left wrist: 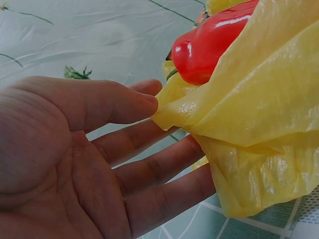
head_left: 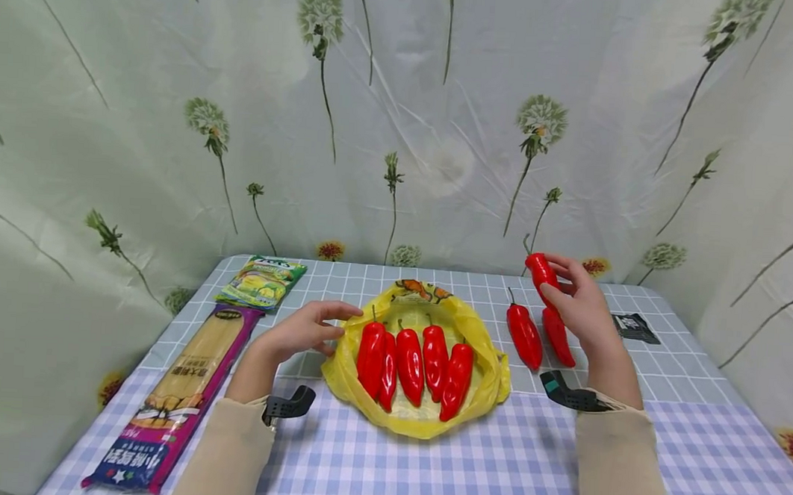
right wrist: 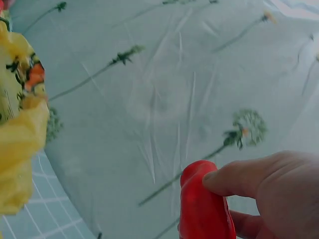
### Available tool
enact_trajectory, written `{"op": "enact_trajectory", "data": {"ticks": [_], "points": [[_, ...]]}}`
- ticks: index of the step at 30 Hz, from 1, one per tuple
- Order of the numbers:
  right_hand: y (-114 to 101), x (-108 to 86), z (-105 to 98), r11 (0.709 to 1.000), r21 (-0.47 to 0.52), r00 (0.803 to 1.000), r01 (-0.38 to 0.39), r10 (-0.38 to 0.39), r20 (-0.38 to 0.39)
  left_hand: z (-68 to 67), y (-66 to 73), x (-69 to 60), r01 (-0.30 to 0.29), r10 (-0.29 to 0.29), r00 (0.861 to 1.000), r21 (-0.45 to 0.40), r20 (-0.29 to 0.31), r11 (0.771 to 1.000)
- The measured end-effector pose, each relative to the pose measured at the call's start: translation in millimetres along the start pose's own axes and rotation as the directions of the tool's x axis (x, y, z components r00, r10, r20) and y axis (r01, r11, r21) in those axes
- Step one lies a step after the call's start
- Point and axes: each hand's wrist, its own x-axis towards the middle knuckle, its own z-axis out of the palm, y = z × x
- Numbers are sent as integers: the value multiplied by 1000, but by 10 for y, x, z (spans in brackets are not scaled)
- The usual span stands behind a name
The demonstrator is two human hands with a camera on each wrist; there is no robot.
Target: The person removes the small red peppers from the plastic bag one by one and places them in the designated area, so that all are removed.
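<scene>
A yellow plastic bag [head_left: 414,428] lies with its mouth spread wide, and several red chili peppers [head_left: 409,366] rest inside it. At the bag's left rim, my left hand [head_left: 306,328] pinches the plastic [left wrist: 187,107] between thumb and fingers. Up and to the right of the bag, my right hand [head_left: 582,306] holds a red chili pepper [head_left: 541,270] by its body, its stem pointing up in the head view. In the right wrist view the thumb presses on this pepper [right wrist: 203,209]. Two more peppers, one left [head_left: 525,335] and one right [head_left: 557,340], lie below that hand.
Along the left side lies a long purple pack of noodles [head_left: 183,386], with a green and yellow packet [head_left: 262,282] behind it. A small black packet [head_left: 636,327] sits beyond my right wrist. A flower-print curtain [head_left: 441,167] hangs behind the checked tablecloth [head_left: 411,476].
</scene>
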Motion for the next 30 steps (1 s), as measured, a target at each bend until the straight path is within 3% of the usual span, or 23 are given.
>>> {"op": "enact_trajectory", "data": {"ticks": [10,30], "points": [[305,97,-143,995,22,991,-99,101,-89,14,16,-18,8,-8,1000,5,-7,1000],[789,189,-179,966,-1,957,-257,255,-138,30,-4,12,9,-9,1000,8,-6,1000]]}}
